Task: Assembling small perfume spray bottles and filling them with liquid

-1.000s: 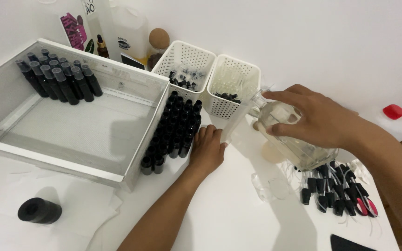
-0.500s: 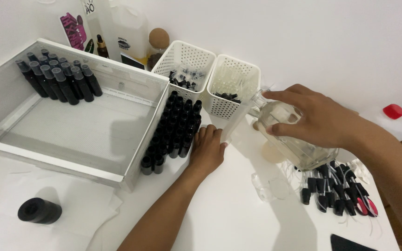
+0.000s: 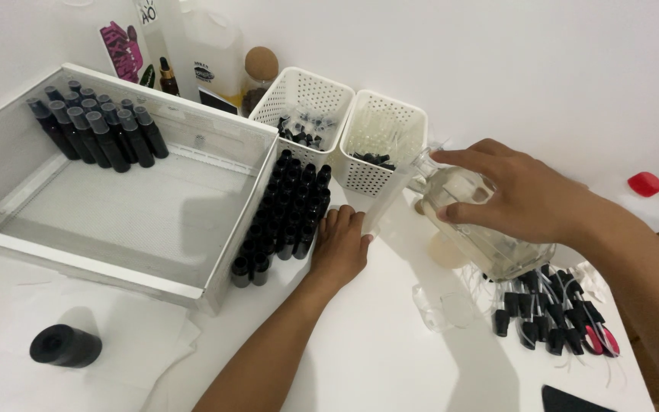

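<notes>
My right hand (image 3: 524,197) grips a large clear glass bottle (image 3: 490,236), tilted with its neck toward the left, above the white table. My left hand (image 3: 339,248) lies flat on the table, fingers touching the right edge of a block of several small black bottles (image 3: 282,217) that stand beside a big white tray. Just below the tilted bottle, a small clear glass (image 3: 444,307) stands on the table.
The white tray (image 3: 116,221) holds several capped black bottles (image 3: 97,133) in its far corner. Two white perforated baskets (image 3: 345,122) stand behind. A pile of black spray caps (image 3: 554,317) lies at right. A black roll (image 3: 65,345) rests on paper at lower left. Jugs line the wall.
</notes>
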